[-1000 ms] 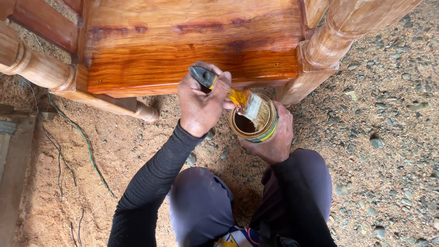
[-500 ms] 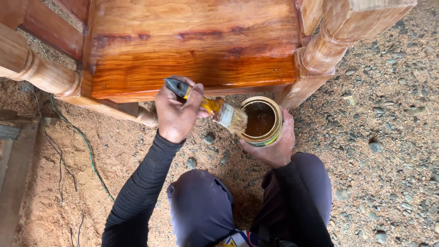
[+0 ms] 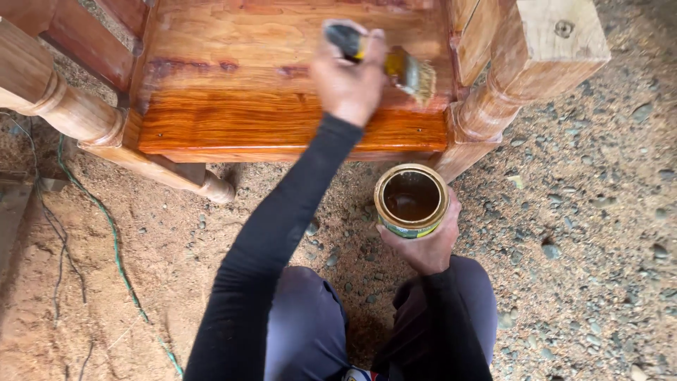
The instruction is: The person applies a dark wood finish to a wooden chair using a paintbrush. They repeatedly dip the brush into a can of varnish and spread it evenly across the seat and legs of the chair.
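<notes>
1. Your left hand [image 3: 350,79] clenched the brush [image 3: 395,62], its bristles over the glossy wooden seat [image 3: 233,106].
2. Your right hand [image 3: 429,243] gripped the open can [image 3: 411,200] of brown varnish, held above the gravel [image 3: 585,233] just below the seat's front edge.

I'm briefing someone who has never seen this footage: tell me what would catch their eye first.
First comes the glossy orange-brown wooden seat filling the top of the view, its near edge wet and shining. Over its right part the left hand holds a paintbrush, bristles above the wood. Below, over gravel ground, the right hand cradles an open can of dark brown liquid.
</notes>
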